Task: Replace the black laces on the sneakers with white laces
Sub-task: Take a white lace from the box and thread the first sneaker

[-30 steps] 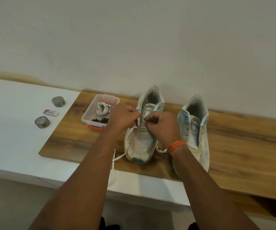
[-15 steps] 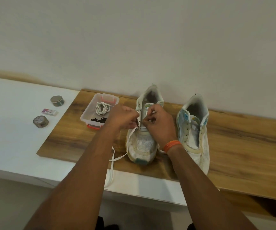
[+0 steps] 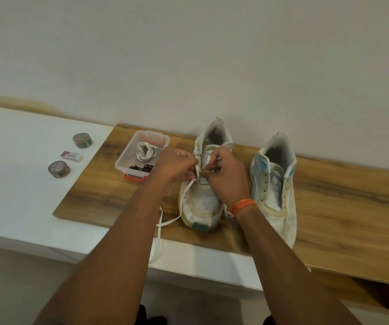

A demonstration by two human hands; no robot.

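Note:
Two worn white sneakers stand on a wooden board (image 3: 329, 207). Over the left sneaker (image 3: 200, 207) both my hands work at the eyelets. My left hand (image 3: 177, 166) pinches the eyelet flap and the white lace (image 3: 185, 191), which trails down the shoe's left side and off the board's front edge. My right hand (image 3: 226, 174), with an orange band at the wrist, pinches the lace end at the tongue. The right sneaker (image 3: 275, 184) has no lace. A clear plastic box (image 3: 123, 160) left of the shoes holds a coiled white lace (image 3: 145, 151) and black laces (image 3: 142, 168).
The board lies on a white counter (image 3: 24, 195) against a white wall. On the counter to the left sit two small round tins (image 3: 82, 140) (image 3: 58, 169) and an eraser (image 3: 71, 156). The floor shows below the counter's front edge.
Both hands crept slightly farther up the left sneaker and closer together at the eyelets. The camera view shifted a little.

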